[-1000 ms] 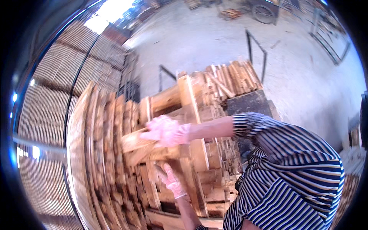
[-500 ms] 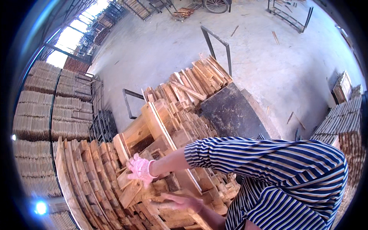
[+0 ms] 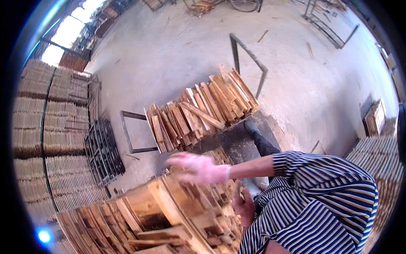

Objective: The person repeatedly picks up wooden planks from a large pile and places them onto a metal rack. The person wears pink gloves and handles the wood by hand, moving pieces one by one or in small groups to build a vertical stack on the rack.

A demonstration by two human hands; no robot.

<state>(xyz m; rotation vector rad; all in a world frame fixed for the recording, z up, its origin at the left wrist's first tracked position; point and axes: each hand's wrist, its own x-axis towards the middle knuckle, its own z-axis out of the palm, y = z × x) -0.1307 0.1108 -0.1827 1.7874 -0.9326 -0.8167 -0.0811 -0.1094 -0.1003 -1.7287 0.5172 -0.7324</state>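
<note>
Your near wood pile (image 3: 101, 224) fills the near left-centre, in front of you: pale tan to reddish-brown pieces, rough-cut, uneven in width, with ragged ends and darker patches. The rows on its left side run lengthwise from far left to near right.

Beyond it, at centre, your far wood stack (image 3: 203, 108) shows narrow pieces packed side by side, yellowish to brown, their ends uneven. Their long axes also run from far left to near right. A dark metal left frame (image 3: 126, 133) and a dark metal right frame (image 3: 248, 51) stand at its two ends, the wood between them.

On your near pile, a wide board (image 3: 171, 204) lies slantwise, one end far left, the other near right. A loose slat (image 3: 203, 115) lies askew on top of the far stack.

Your right hand (image 3: 198, 168), pink-gloved, is above the near pile's far edge; blur prevents telling whether it grips wood. Your left hand (image 3: 243, 205) is beside the pile's right edge, fingers apart.
</note>
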